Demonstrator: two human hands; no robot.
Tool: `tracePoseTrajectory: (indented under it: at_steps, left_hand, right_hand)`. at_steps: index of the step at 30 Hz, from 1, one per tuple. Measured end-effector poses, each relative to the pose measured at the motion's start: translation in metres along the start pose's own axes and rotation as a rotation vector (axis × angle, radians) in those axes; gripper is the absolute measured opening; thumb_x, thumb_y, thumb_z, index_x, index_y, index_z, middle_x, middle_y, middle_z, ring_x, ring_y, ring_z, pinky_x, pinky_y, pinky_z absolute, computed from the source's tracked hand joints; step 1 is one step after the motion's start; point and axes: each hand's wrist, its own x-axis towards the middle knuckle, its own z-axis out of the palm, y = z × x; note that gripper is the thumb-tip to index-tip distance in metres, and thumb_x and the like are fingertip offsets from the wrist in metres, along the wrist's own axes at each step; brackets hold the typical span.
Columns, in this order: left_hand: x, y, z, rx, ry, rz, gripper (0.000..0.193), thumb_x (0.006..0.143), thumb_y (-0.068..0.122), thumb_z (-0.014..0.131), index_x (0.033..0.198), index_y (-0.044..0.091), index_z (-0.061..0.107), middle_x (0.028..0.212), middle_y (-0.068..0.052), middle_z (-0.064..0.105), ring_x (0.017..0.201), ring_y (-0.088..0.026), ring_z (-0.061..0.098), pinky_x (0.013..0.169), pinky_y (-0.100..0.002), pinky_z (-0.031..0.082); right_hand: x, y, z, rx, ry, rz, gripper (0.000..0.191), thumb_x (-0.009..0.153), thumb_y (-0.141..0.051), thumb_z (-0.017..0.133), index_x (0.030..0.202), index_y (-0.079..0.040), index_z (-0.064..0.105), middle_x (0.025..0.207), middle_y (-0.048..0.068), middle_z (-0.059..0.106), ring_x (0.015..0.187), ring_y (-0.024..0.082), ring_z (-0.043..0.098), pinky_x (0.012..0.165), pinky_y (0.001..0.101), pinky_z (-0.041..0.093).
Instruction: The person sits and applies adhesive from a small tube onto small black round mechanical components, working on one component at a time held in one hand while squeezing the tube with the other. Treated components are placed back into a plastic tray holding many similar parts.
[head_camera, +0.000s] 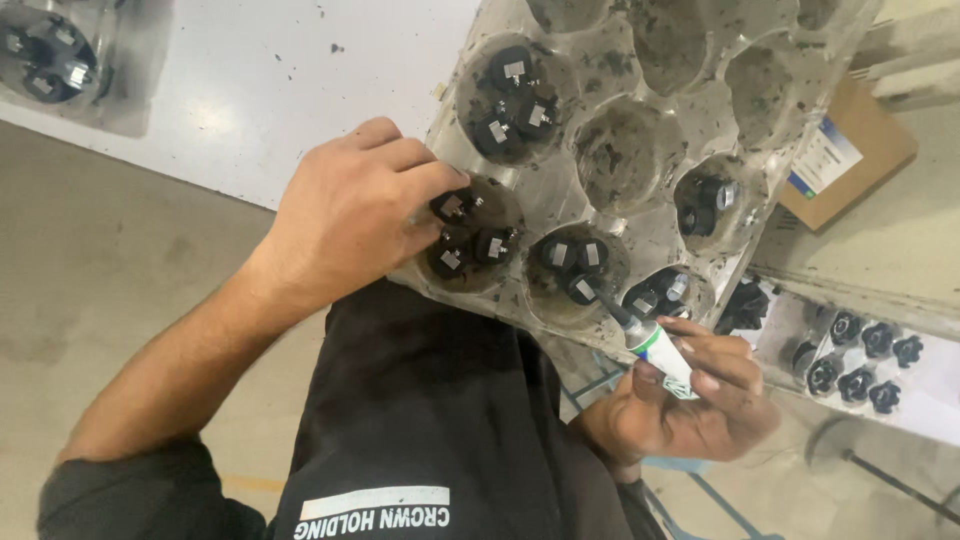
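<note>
A grimy clear plastic tray with round wells (650, 215) is being steadied at its near-left edge by the left hand (350, 215), fingers curled over a well of small black knob-like parts (465, 240). A white-and-green tube with a dark nozzle (645, 340) is being gripped by the right hand (685, 400), tip touching the black parts in the near middle well (575, 265).

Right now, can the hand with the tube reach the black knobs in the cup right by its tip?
Probably yes. The right hand already points the tube into that cup of black knobs, and nothing covers it. The left hand is busy at the neighbouring cup.
</note>
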Motion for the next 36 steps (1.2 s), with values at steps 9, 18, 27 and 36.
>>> tracePoseTrajectory:
  at_steps: [9, 18, 27, 36]
  left_hand:
    - [0.019, 0.002, 0.007, 0.265, -0.171, 0.086, 0.034, 0.076, 0.006, 0.069, 0.11, 0.01, 0.074, 0.086, -0.005, 0.061, 0.086, -0.026, 0.06, 0.071, -0.04, 0.051]
    - [0.033, 0.067, 0.057, -0.21, -0.167, 0.237, 0.037, 0.076, 0.007, 0.068, 0.113, 0.006, 0.07, 0.091, -0.009, 0.067, 0.086, -0.029, 0.067, 0.071, -0.041, 0.055]
    - [0.045, 0.144, 0.151, -0.062, -0.05, -0.228, 0.04, 0.086, 0.045, 0.079, 0.087, 0.008, 0.063, 0.068, -0.013, 0.068, 0.058, -0.033, 0.067, 0.054, -0.046, 0.053]
    - [0.044, 0.203, 0.174, -0.07, 0.012, -0.352, 0.037, 0.091, 0.03, 0.078, 0.106, 0.006, 0.054, 0.071, -0.01, 0.069, 0.06, -0.032, 0.067, 0.053, -0.044, 0.051]
  right_hand:
    - [0.0, 0.003, -0.004, -0.064, 0.089, 0.036, 0.043, 0.088, -0.007, 0.089, 0.107, -0.006, 0.05, 0.094, 0.01, 0.059, 0.085, 0.021, 0.064, 0.078, 0.0396, 0.066]
    - [0.009, 0.013, -0.044, -0.209, 0.141, -0.033, 0.047, 0.091, -0.009, 0.09, 0.112, -0.006, 0.048, 0.096, 0.011, 0.058, 0.088, 0.025, 0.067, 0.077, 0.0319, 0.06]
    - [0.027, 0.018, -0.112, -0.187, 0.152, -0.054, 0.046, 0.089, -0.012, 0.089, 0.106, -0.005, 0.047, 0.094, 0.009, 0.058, 0.085, 0.023, 0.066, 0.078, 0.0324, 0.061]
    - [0.044, 0.031, -0.196, -0.127, 0.071, -0.035, 0.043, 0.093, -0.009, 0.087, 0.112, -0.005, 0.049, 0.096, 0.011, 0.058, 0.088, 0.023, 0.066, 0.077, 0.0302, 0.059]
